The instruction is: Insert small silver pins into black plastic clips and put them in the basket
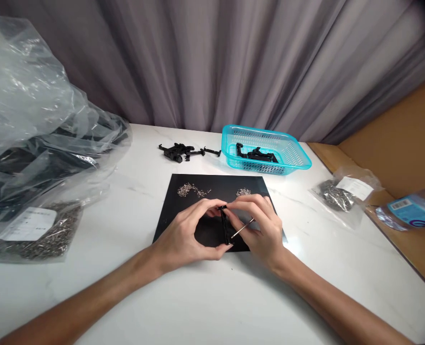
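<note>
My left hand (183, 232) grips a slim black plastic part (225, 225) by its two ends, between thumb and fingers. It is held over the black mat (205, 183). My right hand (260, 227) is closed around a thin metal rod (242, 228), whose tip points at the lower end of the black part. Fingertips of the right hand also touch the part's upper end. Behind the hands, a pile of small metal pieces (186, 189) lies on the mat's left. A smaller metal pile (243, 192) sits to the right, partly hidden by the right hand.
More black plastic parts (176, 152) lie at the back, beside a blue basket (302, 165) holding similar ones. Bags of metal pieces stand left (54, 239) and right (336, 196). A large plastic bag (36, 96) fills the far left; a labelled bottle (413, 209) lies right.
</note>
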